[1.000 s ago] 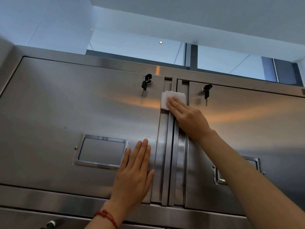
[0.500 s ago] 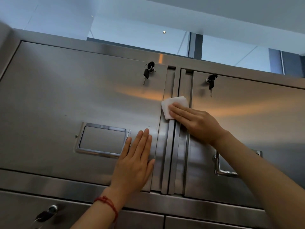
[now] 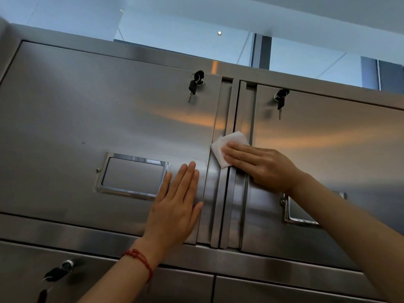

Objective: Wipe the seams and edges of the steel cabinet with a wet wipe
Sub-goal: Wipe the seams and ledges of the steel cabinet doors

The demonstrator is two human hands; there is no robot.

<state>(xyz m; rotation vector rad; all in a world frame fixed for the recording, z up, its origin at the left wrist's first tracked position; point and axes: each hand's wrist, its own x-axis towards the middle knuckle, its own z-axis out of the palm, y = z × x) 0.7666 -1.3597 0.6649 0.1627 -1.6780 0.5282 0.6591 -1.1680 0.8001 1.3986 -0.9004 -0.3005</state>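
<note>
The steel cabinet (image 3: 109, 119) fills the view, with two upper doors that meet at a vertical centre seam (image 3: 229, 193). A folded white wet wipe (image 3: 227, 142) lies on that seam about halfway down the doors. My right hand (image 3: 260, 169) presses flat on the wipe, fingers pointing left. My left hand (image 3: 177, 206) rests flat and spread on the left door beside the seam, holding nothing. A red string bracelet circles the left wrist.
A key hangs from the lock of the left door (image 3: 194, 84) and another from the right door's lock (image 3: 281, 99). Recessed handles sit in the left door (image 3: 133, 173) and the right door (image 3: 299, 213). Lower doors with a keyed lock (image 3: 58, 271) lie below.
My right hand has slid the wipe down the centre seam, from near the top of the doors to about mid-height. My left hand has stayed flat on the left door.
</note>
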